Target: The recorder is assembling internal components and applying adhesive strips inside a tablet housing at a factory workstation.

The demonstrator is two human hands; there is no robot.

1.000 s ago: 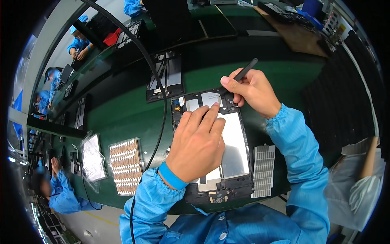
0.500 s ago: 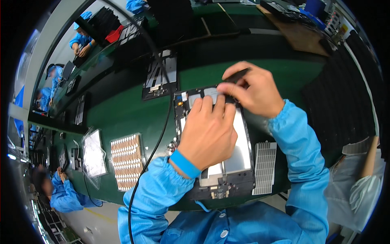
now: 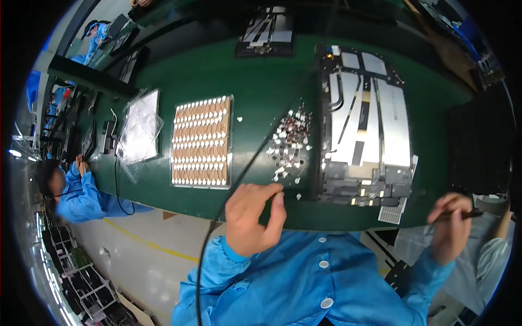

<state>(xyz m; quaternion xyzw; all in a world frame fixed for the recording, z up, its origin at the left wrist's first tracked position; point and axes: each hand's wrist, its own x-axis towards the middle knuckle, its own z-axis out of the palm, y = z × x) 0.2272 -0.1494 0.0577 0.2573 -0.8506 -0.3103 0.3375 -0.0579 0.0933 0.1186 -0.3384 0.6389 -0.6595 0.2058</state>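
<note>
An opened flat device (image 3: 364, 125) with silver panels and dark strips lies on the green table (image 3: 255, 81), right of centre. My left hand (image 3: 253, 217) is at the table's front edge, its fingers curled in, just below a scatter of small silver and white bits (image 3: 291, 144). Nothing shows in it. My right hand (image 3: 451, 233) is off the table at the lower right, closed around a thin dark pen-like tool (image 3: 468, 214). Neither hand touches the device.
A tray of rows of small copper-coloured parts (image 3: 201, 141) sits left of the bits, and a clear plastic bag (image 3: 138, 130) beyond it. A black cable (image 3: 250, 163) crosses the table toward me. Another opened device (image 3: 269, 35) lies at the back. A person in blue (image 3: 76, 190) works at the left.
Both hands have come off the device and drawn back toward me, the left to the front edge, the right with its tool down to the lower right. The view has swung left.
</note>
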